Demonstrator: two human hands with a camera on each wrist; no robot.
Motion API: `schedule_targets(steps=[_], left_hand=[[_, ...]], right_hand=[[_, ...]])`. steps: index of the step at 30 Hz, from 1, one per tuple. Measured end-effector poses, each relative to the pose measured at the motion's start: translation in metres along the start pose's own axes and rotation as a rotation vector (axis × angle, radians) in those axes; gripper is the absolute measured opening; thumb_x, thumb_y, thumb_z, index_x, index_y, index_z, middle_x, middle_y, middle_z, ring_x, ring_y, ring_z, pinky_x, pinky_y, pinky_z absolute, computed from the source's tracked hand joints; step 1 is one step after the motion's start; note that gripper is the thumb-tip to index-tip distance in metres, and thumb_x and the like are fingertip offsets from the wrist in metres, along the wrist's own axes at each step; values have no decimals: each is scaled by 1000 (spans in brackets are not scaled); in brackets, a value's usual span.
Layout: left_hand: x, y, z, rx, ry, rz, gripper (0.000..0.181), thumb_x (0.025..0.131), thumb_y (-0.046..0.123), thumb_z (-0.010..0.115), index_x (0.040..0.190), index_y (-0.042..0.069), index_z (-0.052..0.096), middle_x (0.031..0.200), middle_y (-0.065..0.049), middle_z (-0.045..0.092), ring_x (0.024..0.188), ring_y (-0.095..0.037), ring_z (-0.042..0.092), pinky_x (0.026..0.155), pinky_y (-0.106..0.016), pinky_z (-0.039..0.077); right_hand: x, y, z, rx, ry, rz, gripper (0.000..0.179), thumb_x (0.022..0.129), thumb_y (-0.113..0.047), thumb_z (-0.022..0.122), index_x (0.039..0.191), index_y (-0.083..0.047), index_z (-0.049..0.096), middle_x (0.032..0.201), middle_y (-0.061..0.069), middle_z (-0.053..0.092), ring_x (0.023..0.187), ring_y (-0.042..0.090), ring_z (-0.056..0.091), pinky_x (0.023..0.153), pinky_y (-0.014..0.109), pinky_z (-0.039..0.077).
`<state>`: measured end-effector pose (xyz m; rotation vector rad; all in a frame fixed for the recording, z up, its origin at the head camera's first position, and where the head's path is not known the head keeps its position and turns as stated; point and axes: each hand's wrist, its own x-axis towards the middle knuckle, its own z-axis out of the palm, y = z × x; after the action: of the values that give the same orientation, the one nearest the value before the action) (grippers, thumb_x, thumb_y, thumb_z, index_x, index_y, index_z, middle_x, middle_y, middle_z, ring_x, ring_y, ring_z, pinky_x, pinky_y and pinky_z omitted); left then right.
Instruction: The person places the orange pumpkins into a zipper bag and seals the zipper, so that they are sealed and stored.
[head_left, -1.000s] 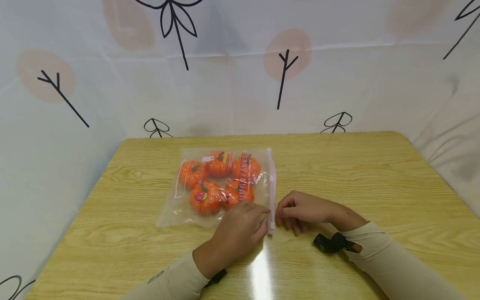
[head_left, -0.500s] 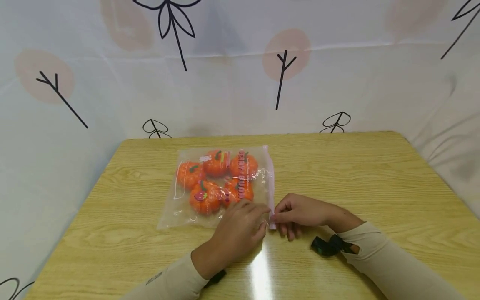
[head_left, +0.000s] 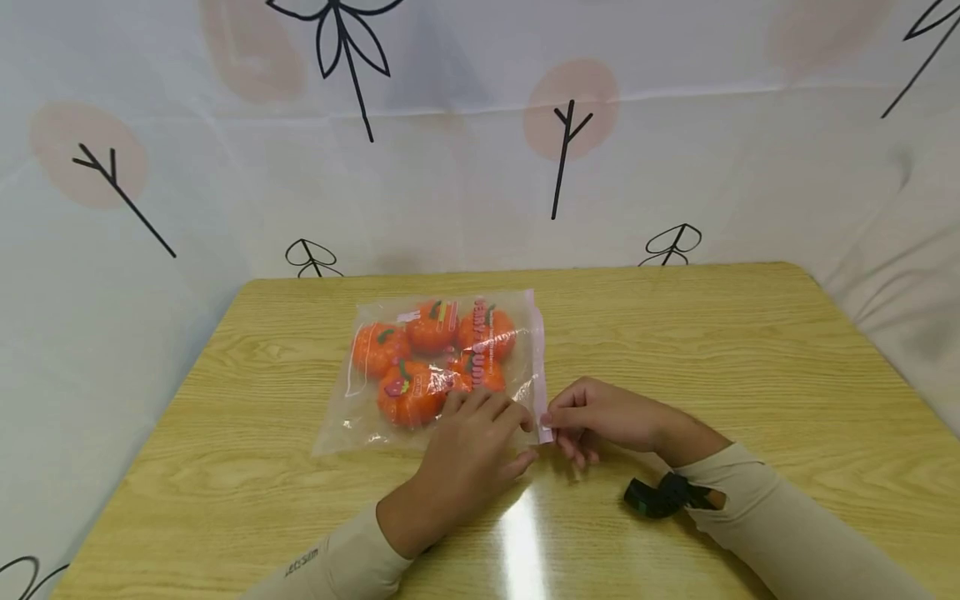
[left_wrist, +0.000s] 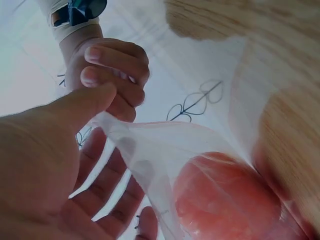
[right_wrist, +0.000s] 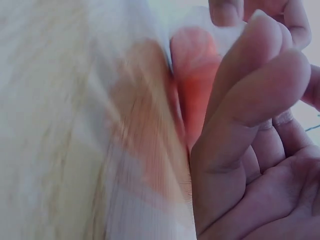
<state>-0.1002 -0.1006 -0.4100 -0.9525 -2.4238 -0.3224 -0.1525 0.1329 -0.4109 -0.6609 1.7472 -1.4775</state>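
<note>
A clear zip bag (head_left: 360, 417) with pink print lies on the table, holding several small orange pumpkins (head_left: 411, 396) with green stems. A pink zip strip (head_left: 538, 350) runs down its right side. My right hand (head_left: 618, 421) pinches the near end of this strip between thumb and forefinger, its other fingers loosely bent. Over the bag's near right part lies my left hand (head_left: 468, 454), fingers spread and thumb apart. In the left wrist view, film from the bag (left_wrist: 150, 150) rises beside the left thumb (left_wrist: 97, 102), and one pumpkin (left_wrist: 220, 195) shows through it.
The wood-grain table (head_left: 712, 333) extends well to both sides of the bag. A white cloth (head_left: 450, 192) with plant drawings hangs behind it. A black wrist device (head_left: 660, 496) sits at the right cuff.
My right hand has come in from the right and taken hold of the strip's near end, which has shifted slightly away from me. My left thumb has spread away from its forefinger.
</note>
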Motion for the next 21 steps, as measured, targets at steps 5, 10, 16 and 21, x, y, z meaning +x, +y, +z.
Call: schedule_targets(steps=[5, 10, 16, 21], left_hand=[[0, 0, -1, -2, 81, 47, 20, 82, 39, 80, 94, 27, 70, 91, 13, 73, 88, -10, 63, 88, -36, 45], [2, 0, -2, -9, 137, 68, 8, 86, 31, 78, 89, 26, 73, 86, 13, 73, 82, -9, 63, 86, -34, 46], [2, -2, -2, -16, 185, 64, 11, 81, 28, 82, 87, 25, 74, 82, 11, 73, 79, -10, 65, 82, -33, 46], [3, -4, -2, -18, 198, 66, 7, 83, 29, 80, 86, 25, 74, 83, 12, 74, 78, -9, 65, 82, -32, 46]], right_hand=[[1, -3, 3, 74, 1, 10, 38, 103, -20, 52, 88, 15, 57, 64, -5, 63, 53, 8, 61, 49, 19, 46], [2, -3, 5, 116, -7, 17, 34, 104, -21, 48, 83, 2, 63, 62, -7, 64, 51, 6, 60, 47, 17, 43], [3, -3, 9, 183, -22, 64, 44, 106, -31, 43, 78, -8, 67, 58, -7, 63, 49, 5, 58, 44, 18, 41], [4, -3, 12, 184, 13, 63, 41, 106, -29, 45, 78, -9, 68, 56, -9, 61, 48, 3, 55, 43, 17, 41]])
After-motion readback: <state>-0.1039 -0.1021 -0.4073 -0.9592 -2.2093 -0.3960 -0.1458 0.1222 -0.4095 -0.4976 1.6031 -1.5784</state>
